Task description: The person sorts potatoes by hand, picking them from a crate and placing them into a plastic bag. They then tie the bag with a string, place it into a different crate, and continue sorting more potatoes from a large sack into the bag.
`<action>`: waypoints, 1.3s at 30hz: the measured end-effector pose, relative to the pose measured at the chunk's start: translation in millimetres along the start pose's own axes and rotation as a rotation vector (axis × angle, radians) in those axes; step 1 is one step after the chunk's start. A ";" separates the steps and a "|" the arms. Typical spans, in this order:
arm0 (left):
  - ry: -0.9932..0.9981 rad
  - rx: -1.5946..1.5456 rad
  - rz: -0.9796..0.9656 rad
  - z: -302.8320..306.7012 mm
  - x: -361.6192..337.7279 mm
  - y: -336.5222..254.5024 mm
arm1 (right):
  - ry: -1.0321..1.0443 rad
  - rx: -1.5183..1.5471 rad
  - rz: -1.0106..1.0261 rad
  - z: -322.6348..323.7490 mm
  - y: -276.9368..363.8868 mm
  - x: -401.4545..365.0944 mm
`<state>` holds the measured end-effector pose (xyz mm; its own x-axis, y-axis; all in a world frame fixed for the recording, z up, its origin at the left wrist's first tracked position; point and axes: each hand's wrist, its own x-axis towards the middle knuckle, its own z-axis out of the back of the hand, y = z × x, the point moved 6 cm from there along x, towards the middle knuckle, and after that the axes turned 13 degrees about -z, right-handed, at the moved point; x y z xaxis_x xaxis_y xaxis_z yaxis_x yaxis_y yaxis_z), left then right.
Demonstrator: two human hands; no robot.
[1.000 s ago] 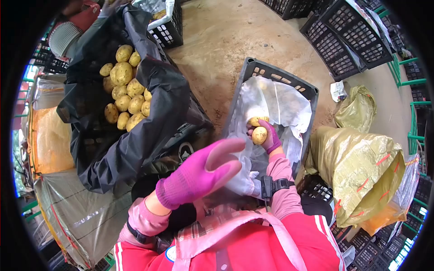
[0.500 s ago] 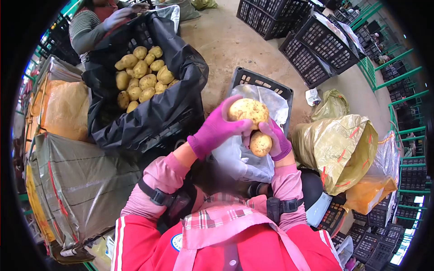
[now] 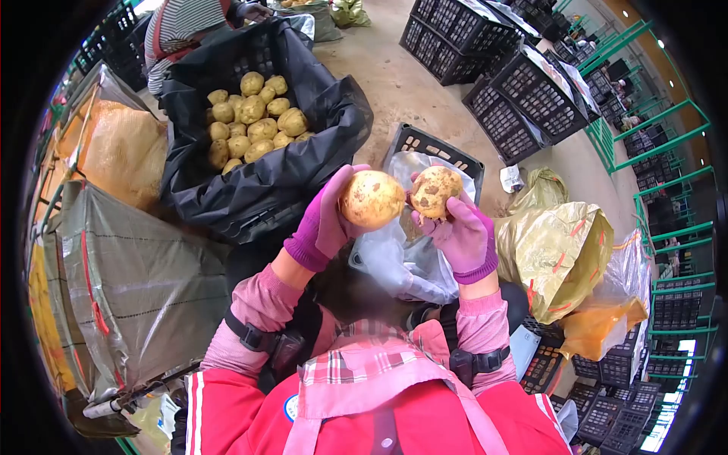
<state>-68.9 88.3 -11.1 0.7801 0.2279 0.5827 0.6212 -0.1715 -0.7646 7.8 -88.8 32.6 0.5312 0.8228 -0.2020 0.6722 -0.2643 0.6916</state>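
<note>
A large, pale yellow potato is gripped in my left hand, which wears a magenta glove. In my right hand, gloved in the same colour, is a smaller potato with brown dirt patches. The two potatoes are held close together, with a narrow gap between them. Beneath my hands is a black crate with clear plastic film in and over it. To the left, a big crate lined with black cloth holds a heap of potatoes.
Black crates are stacked at the upper right. An open yellow-green woven sack lies right of my right hand. Grey wrapped bundles stand at the left. Another person's striped sleeve is behind the lined crate.
My hands have moved apart, the left one leftward with the large potato. The smaller potato has risen beside it in my right hand. The view has shifted, and the other person has leaned away.
</note>
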 end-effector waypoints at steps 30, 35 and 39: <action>0.039 0.778 0.119 -27.6 -14.3 -9.2 | -0.632 -1.163 0.409 -13.2 -13.8 34.8; 0.131 0.868 0.159 -29.1 -5.1 -15.8 | -0.457 -0.820 0.140 -2.0 -8.8 29.7; 0.045 0.747 0.031 -27.0 -4.8 -19.1 | -0.290 -0.696 0.037 -3.6 -10.9 22.1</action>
<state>-82.5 64.6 8.2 0.8087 0.1914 0.5562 0.3954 0.5232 -0.7550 10.3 -66.0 23.1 0.7265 0.6284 -0.2782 0.2214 0.1692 0.9604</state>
